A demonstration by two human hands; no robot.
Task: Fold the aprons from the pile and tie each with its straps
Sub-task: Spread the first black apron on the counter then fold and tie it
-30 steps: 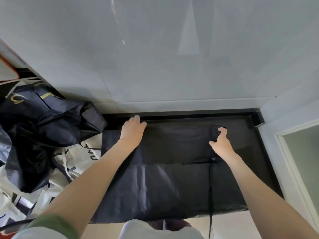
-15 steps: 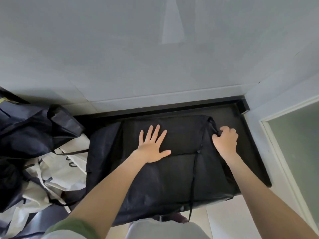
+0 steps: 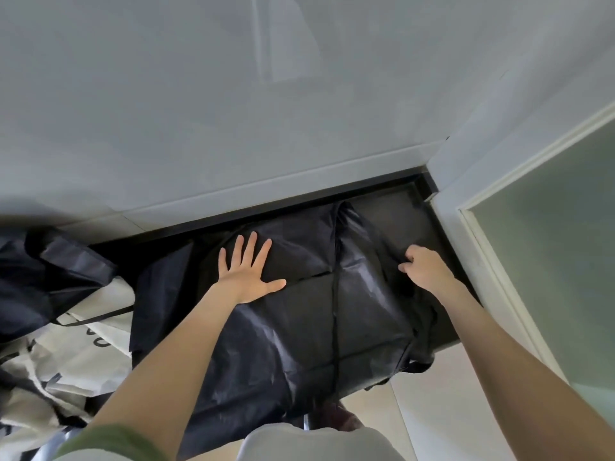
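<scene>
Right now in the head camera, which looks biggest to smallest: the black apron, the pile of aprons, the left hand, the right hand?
1. Black apron.
2. Pile of aprons, though the picture edge cuts it off.
3. Left hand, spread flat.
4. Right hand, curled on the apron, so it only looks smaller.

Glossy pale grey wall (image 3: 299, 111) across the whole upper half, with a bright wedge of reflected light (image 3: 286, 41) at 12 o'clock. Below it, a black bench (image 3: 396, 214) with a raised back lip, running into the corner at 2 o'clock. Frosted greenish glass panel (image 3: 549, 254) in a cream frame (image 3: 492, 261) at 3 o'clock. Pale floor tiles (image 3: 432, 414) at 5 o'clock.
</scene>
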